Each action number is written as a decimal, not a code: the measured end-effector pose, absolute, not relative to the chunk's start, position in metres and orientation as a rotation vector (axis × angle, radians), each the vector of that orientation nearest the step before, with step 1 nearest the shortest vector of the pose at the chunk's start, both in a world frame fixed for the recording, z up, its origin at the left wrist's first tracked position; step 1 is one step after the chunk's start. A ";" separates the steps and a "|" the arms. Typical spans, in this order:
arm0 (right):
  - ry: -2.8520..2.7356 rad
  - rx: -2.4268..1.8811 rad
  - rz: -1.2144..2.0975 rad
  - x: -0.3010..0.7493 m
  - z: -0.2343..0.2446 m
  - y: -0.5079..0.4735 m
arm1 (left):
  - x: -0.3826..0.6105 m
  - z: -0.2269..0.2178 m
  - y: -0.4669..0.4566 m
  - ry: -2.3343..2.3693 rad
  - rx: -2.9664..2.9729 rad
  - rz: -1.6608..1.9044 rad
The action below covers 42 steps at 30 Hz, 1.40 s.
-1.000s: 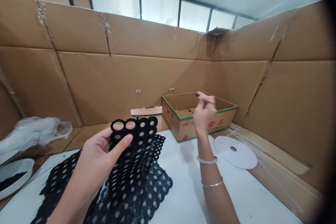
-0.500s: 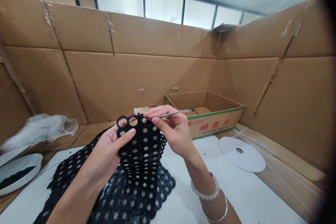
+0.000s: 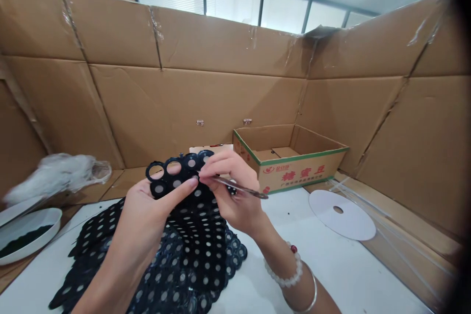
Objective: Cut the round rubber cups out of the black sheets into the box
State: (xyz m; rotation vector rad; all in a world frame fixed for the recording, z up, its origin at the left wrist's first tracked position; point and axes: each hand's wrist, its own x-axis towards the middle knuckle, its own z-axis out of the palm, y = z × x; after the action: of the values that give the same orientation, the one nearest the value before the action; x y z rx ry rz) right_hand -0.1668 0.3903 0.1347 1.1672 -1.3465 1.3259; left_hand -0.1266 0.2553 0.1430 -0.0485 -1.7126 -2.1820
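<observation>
My left hand [image 3: 147,211] pinches the upper edge of a black sheet of joined rings [image 3: 204,257], its thumb lying across the front. Two rings at the top left corner are open holes; pale discs show in most of the others. My right hand [image 3: 237,196] grips a slim metal tool [image 3: 245,189] like a pen, with its rear end pointing right. The tool's tip meets the sheet near the left thumb, but the fingers partly hide it. Below the hands, the sheet hangs down and spreads in folds over the white tabletop [image 3: 287,265].
Cardboard walls [image 3: 221,93] enclose the table. An open carton [image 3: 294,171] stands at the back right, near a white disc with a central hole [image 3: 342,213]. At left are a white bowl of dark material [image 3: 51,218] and a crumpled clear plastic bag [image 3: 69,171].
The sheet's top edge has shifted left and tilts more toward the camera. The tool's rear end has swung downward, and its tip now lies by the left thumb.
</observation>
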 end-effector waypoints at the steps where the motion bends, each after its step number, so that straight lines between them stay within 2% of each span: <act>1: -1.335 1.191 1.280 -0.167 0.134 0.390 | -0.125 0.145 0.256 -1.694 -0.040 -2.193; 13: -1.302 1.220 1.164 -0.168 0.128 0.391 | -0.117 0.146 0.252 -1.709 0.016 -2.199; 19: -1.260 1.047 1.310 -0.168 0.129 0.391 | -0.120 0.143 0.246 -1.907 -0.247 -2.058; 26: -1.304 0.861 1.511 -0.183 0.132 0.404 | -0.128 0.138 0.244 -1.948 -0.447 -2.310; 29: -1.303 0.843 1.349 -0.175 0.134 0.406 | -0.126 0.138 0.247 -1.887 -0.384 -2.336; 32: -1.331 1.036 1.097 -0.162 0.133 0.400 | -0.123 0.140 0.252 -1.832 -0.384 -2.318; 36: -1.335 1.225 1.134 -0.158 0.129 0.390 | -0.116 0.144 0.254 -1.808 -0.377 -2.258; 42: -1.337 1.213 1.146 -0.162 0.128 0.388 | -0.111 0.143 0.252 -1.852 -0.364 -2.228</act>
State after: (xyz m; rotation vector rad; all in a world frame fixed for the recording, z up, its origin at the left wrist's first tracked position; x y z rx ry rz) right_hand -0.1615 0.3882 0.1279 1.2131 -1.3365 1.1457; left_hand -0.1114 0.2518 0.1429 -0.3637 -1.8523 -2.2278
